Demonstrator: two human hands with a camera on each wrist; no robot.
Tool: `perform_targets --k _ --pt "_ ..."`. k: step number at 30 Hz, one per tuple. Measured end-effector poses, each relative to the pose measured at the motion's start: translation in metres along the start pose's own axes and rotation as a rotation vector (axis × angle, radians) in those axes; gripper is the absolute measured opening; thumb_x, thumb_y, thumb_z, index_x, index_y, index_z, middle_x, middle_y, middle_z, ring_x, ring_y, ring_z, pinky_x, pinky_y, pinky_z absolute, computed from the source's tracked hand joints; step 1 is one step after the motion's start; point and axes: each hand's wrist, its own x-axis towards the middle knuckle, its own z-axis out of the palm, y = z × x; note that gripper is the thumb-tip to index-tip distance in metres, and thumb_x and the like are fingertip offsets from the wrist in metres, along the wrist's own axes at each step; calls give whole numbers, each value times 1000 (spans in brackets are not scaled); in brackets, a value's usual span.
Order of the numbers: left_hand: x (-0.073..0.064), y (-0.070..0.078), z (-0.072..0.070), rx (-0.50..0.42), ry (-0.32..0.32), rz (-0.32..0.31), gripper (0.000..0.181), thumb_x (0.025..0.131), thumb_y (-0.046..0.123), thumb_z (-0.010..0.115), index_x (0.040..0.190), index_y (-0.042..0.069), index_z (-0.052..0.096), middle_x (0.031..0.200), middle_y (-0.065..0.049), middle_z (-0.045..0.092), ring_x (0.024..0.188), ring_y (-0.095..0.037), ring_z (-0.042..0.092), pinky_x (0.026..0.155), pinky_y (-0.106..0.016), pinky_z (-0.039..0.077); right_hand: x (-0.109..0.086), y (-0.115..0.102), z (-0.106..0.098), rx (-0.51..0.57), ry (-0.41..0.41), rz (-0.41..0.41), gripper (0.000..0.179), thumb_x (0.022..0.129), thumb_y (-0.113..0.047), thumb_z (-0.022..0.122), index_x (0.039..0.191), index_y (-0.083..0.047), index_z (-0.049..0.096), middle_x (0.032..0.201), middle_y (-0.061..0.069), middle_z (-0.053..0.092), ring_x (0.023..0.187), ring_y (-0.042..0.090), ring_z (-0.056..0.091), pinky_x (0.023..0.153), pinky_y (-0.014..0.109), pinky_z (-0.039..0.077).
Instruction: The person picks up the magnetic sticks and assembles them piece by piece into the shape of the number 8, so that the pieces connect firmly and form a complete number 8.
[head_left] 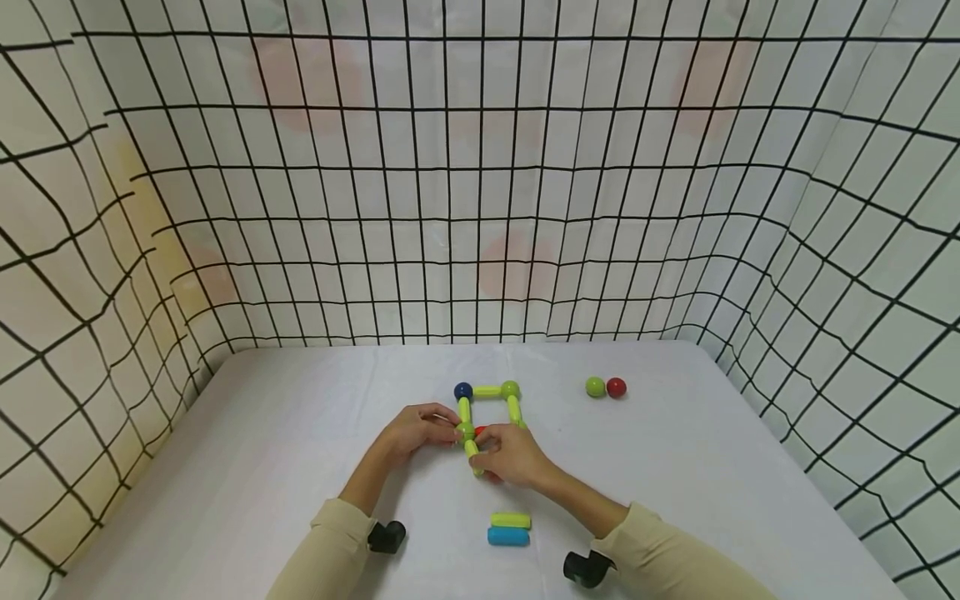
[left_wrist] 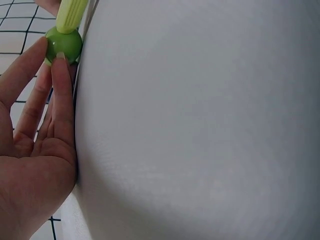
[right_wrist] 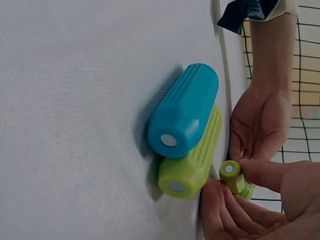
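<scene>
My left hand [head_left: 416,429] pinches a green ball [left_wrist: 67,46] between thumb and fingertips, at the near left corner of a frame of magnetic rods and balls. From that ball a yellow-green magnetic rod [head_left: 472,451] points toward me, and my right hand [head_left: 513,457] pinches it. In the right wrist view the rod's free end [right_wrist: 229,169] shows a silver disc. The frame's far side has a navy ball [head_left: 463,391], a yellow-green rod [head_left: 487,391] and another green ball [head_left: 511,389]. A red piece [head_left: 481,431] shows beside the pinched ball, partly hidden by my right hand.
Nearer me lie a loose yellow-green rod [head_left: 511,520] and a blue rod [head_left: 508,537], side by side. A loose green ball [head_left: 595,387] and a red ball [head_left: 617,387] sit at the back right. Black netting [head_left: 483,169] surrounds the white table [head_left: 300,417] at the back and sides.
</scene>
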Motion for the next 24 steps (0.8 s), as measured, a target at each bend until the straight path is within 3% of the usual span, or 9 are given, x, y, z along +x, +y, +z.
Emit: perform_targets --k 5,24 --pt "-2 1 0 0 3 -1 26 87 13 78 110 3 72 98 -7 78 86 -16 72 81 -30 57 0 0 2 0 12 -1 25 89 -16 77 107 -2 70 65 3 66 53 12 56 52 24 42" --pt "-1 1 1 12 5 6 26 87 14 78 110 4 72 97 -6 78 85 -16 71 81 -29 56 4 -5 11 27 -2 36 26 90 -21 77 104 -2 67 67 2 69 56 12 61 55 23 49"
